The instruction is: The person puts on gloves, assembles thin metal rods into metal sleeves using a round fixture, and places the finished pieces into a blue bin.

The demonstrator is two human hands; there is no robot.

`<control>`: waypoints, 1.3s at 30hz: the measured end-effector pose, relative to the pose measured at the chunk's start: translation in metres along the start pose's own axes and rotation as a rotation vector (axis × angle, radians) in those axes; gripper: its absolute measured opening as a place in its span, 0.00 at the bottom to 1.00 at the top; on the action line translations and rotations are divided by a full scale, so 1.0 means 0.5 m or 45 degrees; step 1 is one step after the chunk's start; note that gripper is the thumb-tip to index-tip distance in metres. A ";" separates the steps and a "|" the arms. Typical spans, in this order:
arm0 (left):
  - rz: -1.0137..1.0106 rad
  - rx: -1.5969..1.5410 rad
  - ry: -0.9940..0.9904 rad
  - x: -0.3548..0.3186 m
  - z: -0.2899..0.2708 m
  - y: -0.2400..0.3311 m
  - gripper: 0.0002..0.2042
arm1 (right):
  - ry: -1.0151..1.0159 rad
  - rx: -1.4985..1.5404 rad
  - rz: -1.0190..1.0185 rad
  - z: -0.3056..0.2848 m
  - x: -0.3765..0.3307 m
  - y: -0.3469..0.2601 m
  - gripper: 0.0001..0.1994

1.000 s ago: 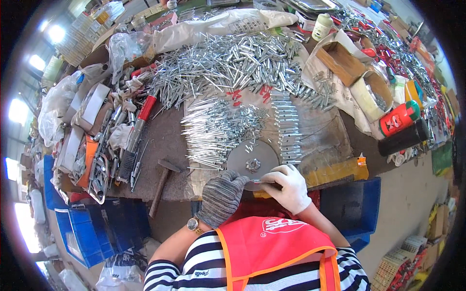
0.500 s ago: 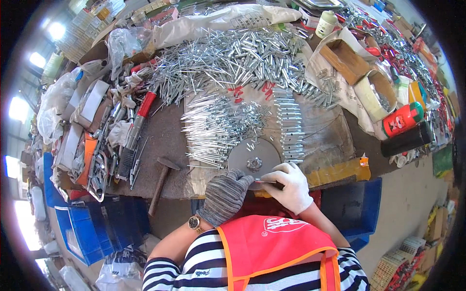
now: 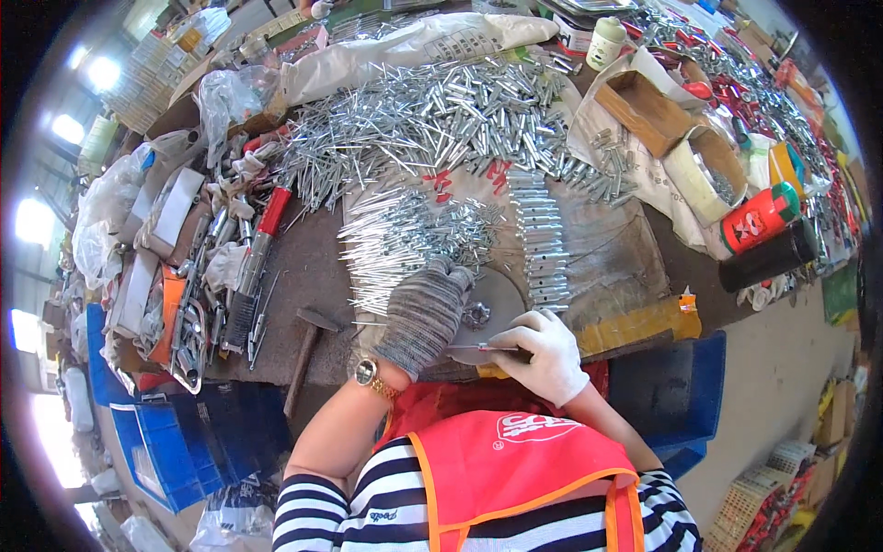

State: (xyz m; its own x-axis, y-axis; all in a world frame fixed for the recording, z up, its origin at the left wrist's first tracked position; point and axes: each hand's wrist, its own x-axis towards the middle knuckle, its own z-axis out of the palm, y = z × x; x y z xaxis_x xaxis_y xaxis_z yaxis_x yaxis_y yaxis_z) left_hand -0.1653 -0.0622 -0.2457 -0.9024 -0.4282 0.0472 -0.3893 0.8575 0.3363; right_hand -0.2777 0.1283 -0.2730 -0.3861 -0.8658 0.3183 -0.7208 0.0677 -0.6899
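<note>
My left hand (image 3: 428,308), in a grey striped knit glove, reaches over the near edge of a heap of small metal pins (image 3: 467,230). Its fingertips are bent and drawn together; whatever they pinch is hidden. My right hand (image 3: 544,354), in a white glove, is closed on a thin metal rod (image 3: 480,348), which points left across the near part of a round grey disc (image 3: 501,293). A shiny metal knob (image 3: 475,315) stands at the disc's middle. Long thin metal rods (image 3: 375,253) lie beside the pins, left of the disc.
Silvery metal tubes (image 3: 543,239) lie in a column right of the pins, below a large heap of metal parts (image 3: 441,110). A hammer (image 3: 305,359) lies at left. Blue bins (image 3: 667,391) stand below the table edge. At right are a wooden box (image 3: 648,110) and a red canister (image 3: 759,221).
My left hand has left the rod and moved forward to the small pins. My right hand has stayed almost in place, still holding the rod.
</note>
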 end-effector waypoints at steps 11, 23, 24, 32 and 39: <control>0.078 0.101 -0.254 0.027 -0.007 -0.010 0.09 | 0.044 0.022 -0.013 -0.001 -0.002 0.002 0.06; 0.108 -0.176 -0.335 -0.086 -0.057 0.062 0.10 | 0.036 0.022 -0.011 -0.005 -0.006 0.006 0.07; 0.187 -0.175 -0.281 -0.087 -0.056 0.067 0.10 | 0.021 0.014 -0.005 -0.006 -0.007 0.005 0.07; 0.147 -0.243 -0.253 -0.074 -0.051 0.095 0.10 | 0.024 0.031 -0.030 -0.001 -0.007 0.013 0.09; 0.254 -0.068 -0.260 -0.063 -0.042 0.105 0.12 | 0.042 0.049 -0.020 -0.003 -0.008 0.010 0.10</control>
State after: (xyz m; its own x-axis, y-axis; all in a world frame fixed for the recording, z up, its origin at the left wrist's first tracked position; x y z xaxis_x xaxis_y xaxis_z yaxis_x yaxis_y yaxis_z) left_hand -0.1537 -0.0096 -0.2100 -0.9808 -0.1818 -0.0709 -0.1951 0.9005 0.3887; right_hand -0.2805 0.1330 -0.2766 -0.3938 -0.8499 0.3501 -0.7044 0.0343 -0.7090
